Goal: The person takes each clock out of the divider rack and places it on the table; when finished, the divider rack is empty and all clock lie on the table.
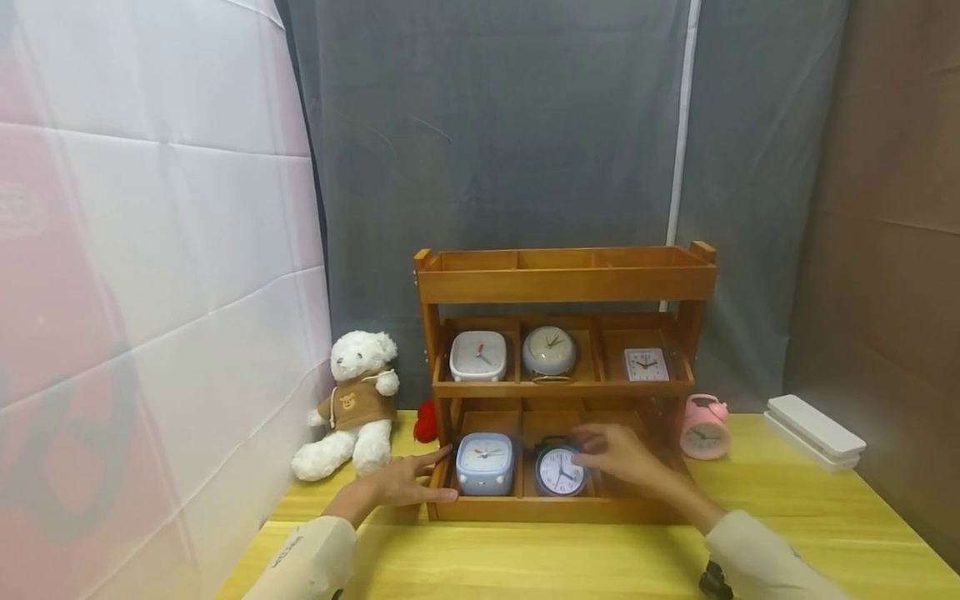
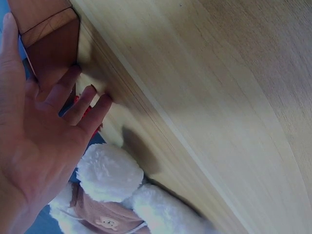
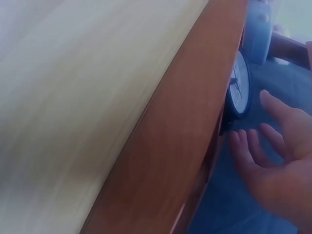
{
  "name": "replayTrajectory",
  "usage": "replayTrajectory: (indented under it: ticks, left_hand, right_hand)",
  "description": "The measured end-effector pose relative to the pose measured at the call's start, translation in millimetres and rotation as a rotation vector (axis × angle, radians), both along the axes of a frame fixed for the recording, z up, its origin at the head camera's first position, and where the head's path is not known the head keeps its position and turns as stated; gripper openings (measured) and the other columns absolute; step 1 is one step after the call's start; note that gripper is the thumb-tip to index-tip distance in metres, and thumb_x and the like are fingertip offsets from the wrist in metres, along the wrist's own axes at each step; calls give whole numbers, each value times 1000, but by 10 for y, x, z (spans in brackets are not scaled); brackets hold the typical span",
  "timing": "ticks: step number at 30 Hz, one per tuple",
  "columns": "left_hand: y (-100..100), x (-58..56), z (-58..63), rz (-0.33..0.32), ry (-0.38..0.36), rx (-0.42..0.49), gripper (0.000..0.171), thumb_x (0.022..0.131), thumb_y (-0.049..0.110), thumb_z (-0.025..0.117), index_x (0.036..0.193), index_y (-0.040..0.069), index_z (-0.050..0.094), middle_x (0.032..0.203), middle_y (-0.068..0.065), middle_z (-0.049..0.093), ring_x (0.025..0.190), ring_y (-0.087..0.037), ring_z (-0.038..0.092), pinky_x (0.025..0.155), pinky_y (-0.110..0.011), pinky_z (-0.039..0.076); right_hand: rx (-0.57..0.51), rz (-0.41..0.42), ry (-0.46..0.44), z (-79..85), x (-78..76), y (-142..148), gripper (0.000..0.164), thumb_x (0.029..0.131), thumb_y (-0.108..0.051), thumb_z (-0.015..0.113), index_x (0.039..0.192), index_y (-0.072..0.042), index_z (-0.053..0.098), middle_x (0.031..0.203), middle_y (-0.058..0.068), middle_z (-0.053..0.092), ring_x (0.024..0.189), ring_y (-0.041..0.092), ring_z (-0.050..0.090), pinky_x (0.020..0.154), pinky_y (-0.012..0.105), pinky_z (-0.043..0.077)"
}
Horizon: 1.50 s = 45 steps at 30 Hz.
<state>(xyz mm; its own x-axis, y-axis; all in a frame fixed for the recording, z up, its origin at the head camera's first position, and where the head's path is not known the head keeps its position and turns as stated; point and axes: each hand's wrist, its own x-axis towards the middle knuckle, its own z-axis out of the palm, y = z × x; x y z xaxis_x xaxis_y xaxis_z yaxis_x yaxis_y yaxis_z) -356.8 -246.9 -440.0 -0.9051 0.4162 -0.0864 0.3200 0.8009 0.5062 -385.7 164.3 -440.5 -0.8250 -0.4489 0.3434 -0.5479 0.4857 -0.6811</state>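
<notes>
A dark round alarm clock (image 1: 561, 471) with a white dial stands in the lower middle compartment of a brown wooden shelf (image 1: 566, 286). My right hand (image 1: 618, 452) is beside it, thumb and fingers spread; the right wrist view shows a gap between the fingertips (image 3: 264, 95) and the clock. Against the shelf's lower left side rests my left hand (image 1: 405, 482), its fingers extended, near a blue square clock (image 1: 484, 462) in the lower left compartment. In the left wrist view the left palm (image 2: 46, 126) faces the camera and holds nothing.
On the middle tier sit a white square clock (image 1: 478, 356), a grey round clock (image 1: 550, 350) and a small white clock (image 1: 647, 364). A plush bear (image 1: 356, 404) and a red item (image 1: 425, 422) are left of the shelf; a pink clock (image 1: 705, 427) and white box (image 1: 815, 429) are right.
</notes>
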Motion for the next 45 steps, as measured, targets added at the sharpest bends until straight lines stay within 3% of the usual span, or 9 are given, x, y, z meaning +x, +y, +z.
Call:
replayTrajectory:
  ticks: [8,14,18,25,33,39,45]
  left_hand:
    - [14,0,2,6,-11,-3,96,88,61,76,164,21,33,153,-24,50,137,-44,52,111,-61,42]
    - [3,-5,-9,14,-8,-15,96,88,63,75,164,23,34,154,-23,50,137,-44,52,111,-61,42]
    - [-2,-23,-36,14,-3,-19,95,88,64,74,164,24,34,155,-21,50,137,-43,52,111,-60,43]
    - [-16,-41,-60,15,4,-17,95,88,64,74,164,23,35,154,-21,50,136,-44,53,110,-60,43]
    - [-13,-26,-52,12,-21,12,94,88,60,76,164,22,34,153,-23,51,135,-45,55,111,-62,42]
    - [-13,-29,-62,15,-21,16,93,89,59,76,164,22,35,150,-24,54,134,-44,55,110,-62,42]
    - [-17,-28,-51,11,-21,29,93,89,59,76,164,21,35,147,-25,57,134,-44,56,110,-62,42]
  right_hand:
    - [88,-33,-23,-123,-80,-136,53,85,-23,87,128,3,70,109,18,75,95,30,72,82,43,61]
    - [108,4,53,-159,-85,-201,41,84,-18,87,119,0,74,104,15,76,89,28,71,76,40,59]
    - [114,-21,98,-167,-62,-208,37,84,-17,87,117,-6,76,100,11,75,87,25,68,76,40,56]
    - [79,-57,124,-127,15,-192,30,87,-18,85,116,-16,77,123,14,71,115,40,64,100,62,48]
    - [25,4,90,-122,53,-154,28,91,-11,80,118,-13,76,128,24,65,103,43,70,87,53,60]
    - [21,2,160,-137,59,-141,28,89,-10,82,117,-11,78,125,24,64,97,34,71,85,49,60]
    - [-10,-19,232,-9,50,-86,29,89,-9,82,117,-12,78,123,18,67,95,29,70,85,44,59]
